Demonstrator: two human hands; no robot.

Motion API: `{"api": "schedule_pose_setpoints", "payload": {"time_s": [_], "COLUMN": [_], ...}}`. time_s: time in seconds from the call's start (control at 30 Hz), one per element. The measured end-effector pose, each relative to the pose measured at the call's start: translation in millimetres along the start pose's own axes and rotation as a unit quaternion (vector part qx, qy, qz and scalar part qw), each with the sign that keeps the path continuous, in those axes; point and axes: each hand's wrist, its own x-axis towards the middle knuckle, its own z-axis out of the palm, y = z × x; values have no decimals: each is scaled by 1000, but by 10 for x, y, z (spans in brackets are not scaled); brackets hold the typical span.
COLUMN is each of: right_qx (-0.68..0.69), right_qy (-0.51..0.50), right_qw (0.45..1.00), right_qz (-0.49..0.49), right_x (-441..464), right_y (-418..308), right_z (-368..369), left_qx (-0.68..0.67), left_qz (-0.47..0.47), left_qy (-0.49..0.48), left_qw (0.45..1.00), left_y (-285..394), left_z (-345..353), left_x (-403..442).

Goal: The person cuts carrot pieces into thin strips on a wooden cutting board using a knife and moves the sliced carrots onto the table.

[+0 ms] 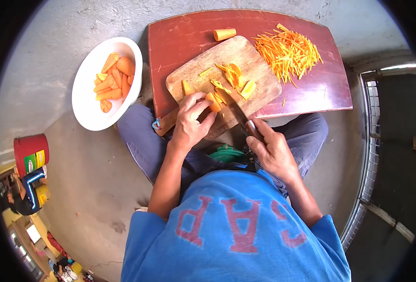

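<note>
The left hand (187, 124) is half curled, a carrot piece (213, 102) pinched on the cutting board's (203, 61) near side; in the closed right hand (277, 152) a knife (236, 110) is gripped, so a nick could be caused should the piece roll.

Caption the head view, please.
Left hand steadies a carrot piece on a wooden cutting board, right hand holding a knife.

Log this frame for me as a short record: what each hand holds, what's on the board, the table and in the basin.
left hand: steadying a carrot piece on the board
right hand: gripping a knife, blade beside that piece
board: wooden, on the table, bearing cut carrot slices and sticks
table: reddish; shredded pile and thick chunk beyond the board
basin: white, holding carrot pieces
</note>
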Motion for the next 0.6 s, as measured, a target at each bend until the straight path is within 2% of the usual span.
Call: {"api": "schedule_pose_setpoints", "payload": {"time_s": [0.13,0.17,0.27,0.37,0.6], "right_qx": [3,6,-3,-69,-60], "right_qy": [-32,-56,-6,-40,-57], "right_qw": [999,998,997,996,997], "right_qz": [-8,20,-76,-35,-10], "right_x": [97,112,87,28,121], "right_y": [49,17,156,-61,-30], "right_z": [127,106,265,254,262], "left_qx": [56,67,80,81,83], "left_qz": [35,39,37,48,57], "left_qy": [-16,-18,-41,-43,-32], "left_qw": [998,997,995,995,994], "left_y": [4,10,36,10,-71], "left_z": [22,11,18,27,87], "left_x": [9,11,21,19,-15]}}
